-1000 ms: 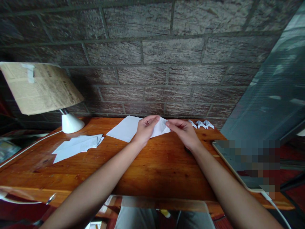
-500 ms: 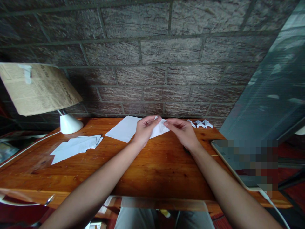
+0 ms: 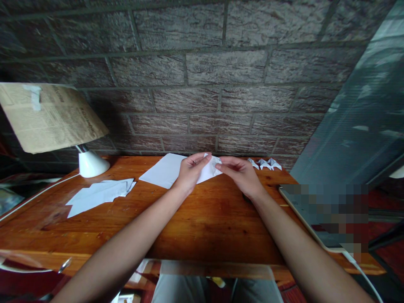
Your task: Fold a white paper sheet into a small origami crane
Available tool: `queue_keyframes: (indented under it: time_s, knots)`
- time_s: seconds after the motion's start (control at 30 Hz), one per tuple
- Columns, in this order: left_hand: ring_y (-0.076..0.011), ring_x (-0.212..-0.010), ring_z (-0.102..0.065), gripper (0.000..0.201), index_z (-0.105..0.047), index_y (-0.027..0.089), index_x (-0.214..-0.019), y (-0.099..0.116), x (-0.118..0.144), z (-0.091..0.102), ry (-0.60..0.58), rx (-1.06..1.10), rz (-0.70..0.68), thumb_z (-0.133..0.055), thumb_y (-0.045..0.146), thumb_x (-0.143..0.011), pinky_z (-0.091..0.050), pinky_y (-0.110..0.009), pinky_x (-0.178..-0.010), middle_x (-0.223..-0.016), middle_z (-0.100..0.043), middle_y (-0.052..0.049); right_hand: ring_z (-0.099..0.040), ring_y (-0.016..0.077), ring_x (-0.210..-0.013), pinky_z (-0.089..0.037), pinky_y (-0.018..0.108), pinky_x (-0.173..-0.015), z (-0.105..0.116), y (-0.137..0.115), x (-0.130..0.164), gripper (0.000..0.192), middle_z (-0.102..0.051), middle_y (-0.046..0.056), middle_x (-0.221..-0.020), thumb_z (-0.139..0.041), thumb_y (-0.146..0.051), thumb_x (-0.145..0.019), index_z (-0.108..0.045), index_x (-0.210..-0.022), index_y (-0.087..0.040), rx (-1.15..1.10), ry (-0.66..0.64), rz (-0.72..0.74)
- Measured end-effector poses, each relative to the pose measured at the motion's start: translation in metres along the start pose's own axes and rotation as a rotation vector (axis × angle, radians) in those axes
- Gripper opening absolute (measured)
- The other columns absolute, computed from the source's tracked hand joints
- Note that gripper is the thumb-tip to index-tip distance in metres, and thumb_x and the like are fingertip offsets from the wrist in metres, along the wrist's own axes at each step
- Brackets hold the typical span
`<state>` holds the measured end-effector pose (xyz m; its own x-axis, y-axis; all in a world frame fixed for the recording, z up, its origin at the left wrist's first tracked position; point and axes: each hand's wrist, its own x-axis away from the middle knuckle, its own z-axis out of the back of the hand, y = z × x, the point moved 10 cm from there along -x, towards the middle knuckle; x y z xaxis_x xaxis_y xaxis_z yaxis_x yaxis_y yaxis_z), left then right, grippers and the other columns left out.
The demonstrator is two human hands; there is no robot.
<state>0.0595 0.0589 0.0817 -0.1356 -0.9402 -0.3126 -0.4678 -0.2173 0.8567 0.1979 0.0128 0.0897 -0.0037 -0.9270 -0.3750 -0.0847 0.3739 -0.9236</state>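
Between my two hands is a small piece of folded white paper, held up over the back middle of the wooden table. My left hand pinches its left side, thumb on top near the upper corner. On the right side, my right hand grips it between thumb and fingers. Faint grey marks show on the paper near the right thumb. Behind my left hand lies a stack of plain white paper. Several small folded paper shapes stand in a row beyond my right hand.
A lamp with a newsprint shade stands at the back left. White paper pieces lie on the table before it. At the right edge rests a tablet-like device, its screen blurred, with a white cable. A brick wall rises behind.
My right thumb has shifted slightly left on the paper, and the paper's right edge has turned a little. Both hands keep their hold; the rest looks the same.
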Motion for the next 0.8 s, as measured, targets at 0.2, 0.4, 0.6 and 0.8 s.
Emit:
queue_keyframes:
  time_s: [0.2,0.4,0.6,0.8]
  knots:
    - [-0.0137,-0.075,-0.063,0.028,-0.078,0.020,-0.077,-0.001,0.000,0.000,0.001,0.009,0.014,-0.088,0.034,-0.056,-0.048,-0.028,-0.077,-0.081,-0.076,-0.002,-0.071,0.0170,-0.084,-0.054,0.038,-0.092,0.004,0.001,0.000,0.031,-0.078,0.002,-0.096,-0.084,-0.037,-0.064,-0.077,-0.090,-0.022,0.008,0.041,-0.006]
    - [-0.0146,-0.077,-0.064,0.027,-0.078,0.020,-0.078,-0.002,0.000,0.000,-0.004,-0.009,0.008,-0.087,0.035,-0.058,-0.048,-0.029,-0.080,-0.083,-0.076,-0.003,-0.070,0.0178,-0.083,-0.055,0.037,-0.088,0.003,0.002,0.000,0.032,-0.078,0.004,-0.096,-0.079,-0.042,-0.070,-0.077,-0.095,-0.022,0.057,0.024,-0.026]
    - [-0.0124,-0.068,-0.062,0.032,-0.076,0.018,-0.078,-0.013,-0.002,0.003,0.014,0.086,0.114,-0.089,0.034,-0.055,-0.047,-0.027,-0.072,-0.076,-0.074,-0.001,-0.069,0.0172,-0.087,-0.055,0.033,-0.082,-0.001,-0.005,0.000,0.034,-0.076,0.003,-0.099,-0.073,-0.040,-0.077,-0.071,-0.107,-0.023,0.147,-0.032,0.066]
    - [-0.0120,-0.061,-0.062,0.035,-0.072,0.016,-0.078,-0.033,0.000,0.004,0.010,0.213,0.307,-0.090,0.030,-0.051,-0.047,-0.026,-0.066,-0.072,-0.072,0.000,-0.067,0.0204,-0.102,-0.053,0.036,-0.090,-0.015,-0.011,0.004,0.046,-0.071,0.007,-0.112,-0.072,-0.030,-0.077,-0.061,-0.122,-0.024,0.272,-0.127,0.200]
